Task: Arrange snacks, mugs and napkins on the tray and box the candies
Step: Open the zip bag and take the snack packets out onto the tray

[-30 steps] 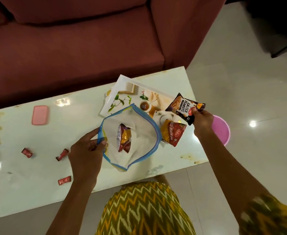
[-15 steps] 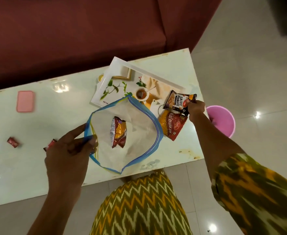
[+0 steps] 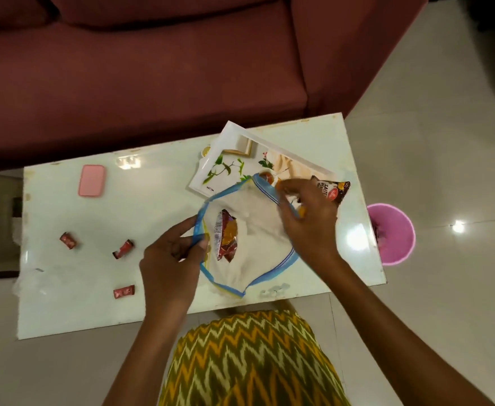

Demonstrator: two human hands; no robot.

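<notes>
A clear zip bag (image 3: 258,230) with a blue rim lies open on the white table (image 3: 123,218). One red-orange snack packet (image 3: 225,240) is inside it. My left hand (image 3: 171,259) pinches the bag's left rim. My right hand (image 3: 309,221) hovers over the bag's right rim with its fingers apart and motion-blurred. The salted peanuts packet (image 3: 332,190) lies just behind that hand, on the right end of the printed tray (image 3: 228,159). Three red candies (image 3: 68,240) (image 3: 123,249) (image 3: 124,291) lie at the table's left, and a pink box lid (image 3: 92,180) lies further back.
A maroon sofa (image 3: 167,68) runs along the table's far edge. A pink bucket (image 3: 392,234) stands on the tiled floor to the right of the table. A sliver of an orange packet (image 3: 302,212) shows under my right hand.
My right hand let go of the peanuts packet at the tray's right end and moved left onto the bag's right rim. My left hand kept hold of the bag's left rim.
</notes>
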